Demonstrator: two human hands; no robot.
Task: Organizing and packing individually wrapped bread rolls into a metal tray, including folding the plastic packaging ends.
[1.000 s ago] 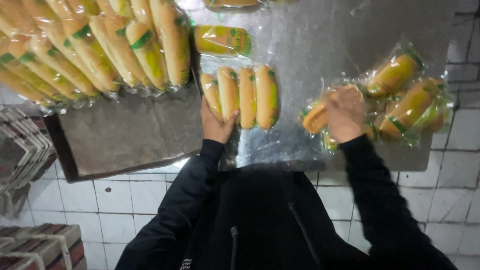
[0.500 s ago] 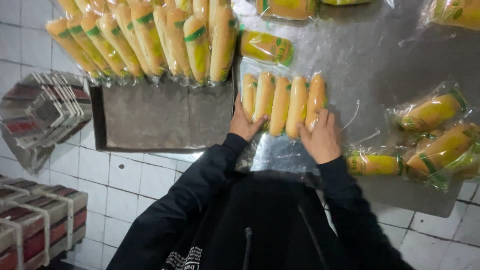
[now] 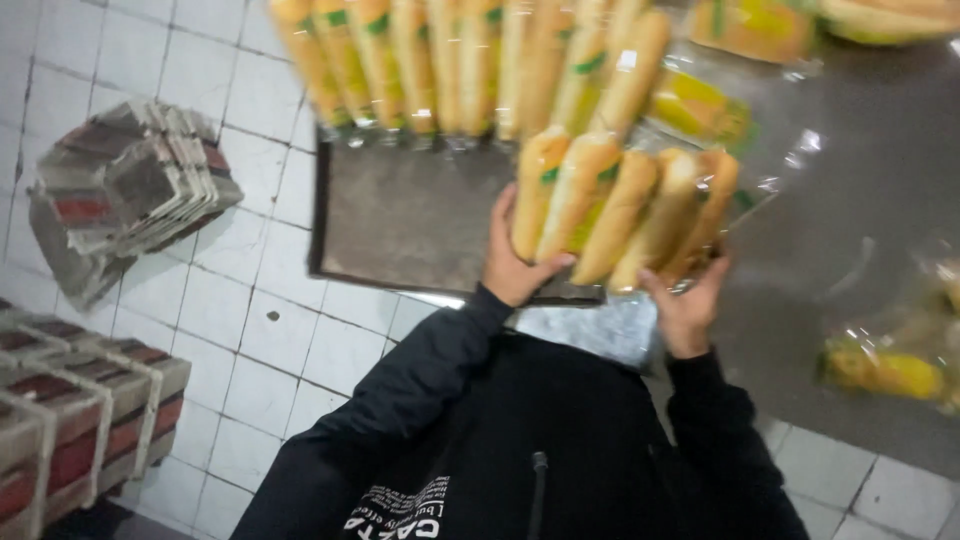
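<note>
Both my hands hold a bunch of several wrapped sandwich rolls (image 3: 620, 205), pale buns in clear plastic with green and yellow marks. My left hand (image 3: 512, 262) grips the bunch from its left side, thumb across the front. My right hand (image 3: 685, 305) supports it from below on the right. The bunch hangs over the near edge of a dark metal tray (image 3: 400, 225). A row of several more wrapped rolls (image 3: 450, 65) lies along the far side of that tray.
A grey metal table (image 3: 860, 200) carries loose wrapped rolls at its right edge (image 3: 885, 370) and top (image 3: 760, 25). On the white tiled floor to the left are a stack of folded cartons (image 3: 130, 190) and strapped bundles (image 3: 70, 410).
My hands have gathered the rolls off the table and carried them left, over the tray's near edge. The view has shifted so the tray sits nearer the middle.
</note>
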